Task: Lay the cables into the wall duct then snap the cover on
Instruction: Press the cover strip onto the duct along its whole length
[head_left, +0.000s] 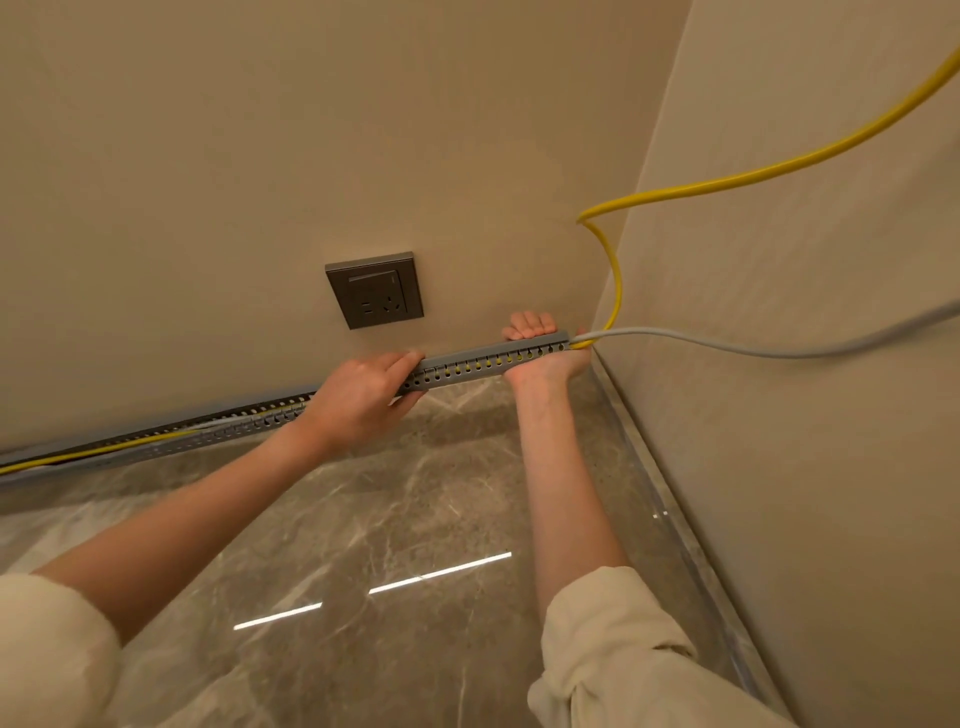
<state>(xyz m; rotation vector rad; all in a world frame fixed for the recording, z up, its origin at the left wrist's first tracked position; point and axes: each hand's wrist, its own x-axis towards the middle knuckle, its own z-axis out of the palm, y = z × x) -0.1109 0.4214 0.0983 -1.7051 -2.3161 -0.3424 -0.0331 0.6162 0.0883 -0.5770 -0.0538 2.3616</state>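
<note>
A grey slotted wall duct (483, 366) runs along the foot of the beige wall toward the right corner. Between my hands a grey cover sits on its top; left of my left hand the duct lies uncovered (249, 418). A yellow cable (618, 280) and a grey cable (727, 345) leave the duct's right end and rise off to the right. The yellow cable shows through the slots and in the uncovered stretch at far left. My left hand (363, 397) grips the duct at the cover's left end. My right hand (545, 353) wraps the duct near its right end.
A dark grey wall socket (375, 289) sits above the duct. A second wall (779, 415) meets the first at the right corner, with a shiny skirting strip along its base. The floor (415, 519) is glossy brown marble. Cream sleeves cover both forearms.
</note>
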